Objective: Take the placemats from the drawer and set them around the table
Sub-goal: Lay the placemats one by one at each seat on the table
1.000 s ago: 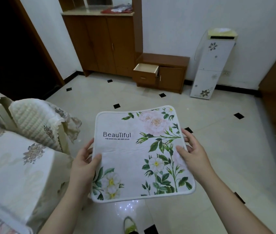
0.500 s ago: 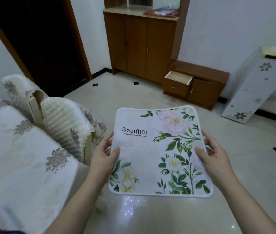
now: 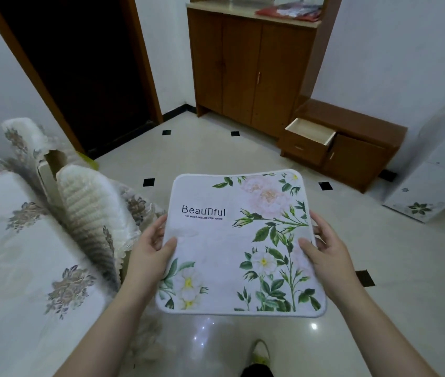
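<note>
While held level over the floor, placemat [image 3: 232,240] is gripped at its left edge by left hand [image 3: 147,248] | right edge gripped by right hand [image 3: 327,254] | drawer [image 3: 308,137] stands open.

Single head view, looking forward and down, close over hands [image 3: 150,251]

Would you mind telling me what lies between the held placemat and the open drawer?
In the head view, only bare tiled floor lies between the placemat and the open drawer.
</note>
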`<action>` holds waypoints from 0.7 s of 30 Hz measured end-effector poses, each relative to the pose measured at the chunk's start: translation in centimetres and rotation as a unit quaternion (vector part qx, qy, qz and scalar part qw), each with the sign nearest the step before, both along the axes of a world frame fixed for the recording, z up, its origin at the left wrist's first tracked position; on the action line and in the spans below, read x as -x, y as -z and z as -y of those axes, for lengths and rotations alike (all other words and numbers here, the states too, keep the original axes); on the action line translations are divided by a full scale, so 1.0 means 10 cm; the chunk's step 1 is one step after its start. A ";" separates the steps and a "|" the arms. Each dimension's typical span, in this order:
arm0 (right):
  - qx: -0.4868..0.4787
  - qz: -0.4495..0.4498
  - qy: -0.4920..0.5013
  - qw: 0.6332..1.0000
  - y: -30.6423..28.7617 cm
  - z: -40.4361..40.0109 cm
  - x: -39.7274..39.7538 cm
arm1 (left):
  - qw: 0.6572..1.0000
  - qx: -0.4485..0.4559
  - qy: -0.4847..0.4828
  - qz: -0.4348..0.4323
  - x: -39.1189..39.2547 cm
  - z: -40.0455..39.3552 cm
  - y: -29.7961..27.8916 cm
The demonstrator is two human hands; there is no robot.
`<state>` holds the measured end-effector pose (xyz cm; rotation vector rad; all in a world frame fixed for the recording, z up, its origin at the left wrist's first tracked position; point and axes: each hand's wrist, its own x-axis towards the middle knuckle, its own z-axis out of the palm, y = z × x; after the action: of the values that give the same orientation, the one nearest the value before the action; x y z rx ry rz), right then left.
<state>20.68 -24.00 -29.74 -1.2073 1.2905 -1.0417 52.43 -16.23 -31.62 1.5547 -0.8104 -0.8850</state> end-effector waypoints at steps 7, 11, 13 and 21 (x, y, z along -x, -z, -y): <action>-0.046 0.031 -0.056 0.997 0.10 1.08 0.02 | 0.997 -0.016 -0.074 -0.023 0.15 0.66 -0.03; -0.077 0.069 -0.088 0.991 0.14 1.54 -0.11 | 0.994 -0.006 -0.111 -0.021 0.15 0.85 -0.08; -0.085 0.076 -0.106 0.988 0.17 1.71 -0.22 | 0.992 -0.009 -0.125 -0.011 0.11 0.91 -0.09; -0.084 0.079 -0.174 0.978 0.21 2.28 -0.85 | 0.981 -0.019 -0.184 0.053 -0.29 1.12 -0.09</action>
<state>29.23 -46.79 -31.84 -1.1455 0.9791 -0.7414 55.31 -27.41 -30.76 1.7263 -0.5548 -0.5533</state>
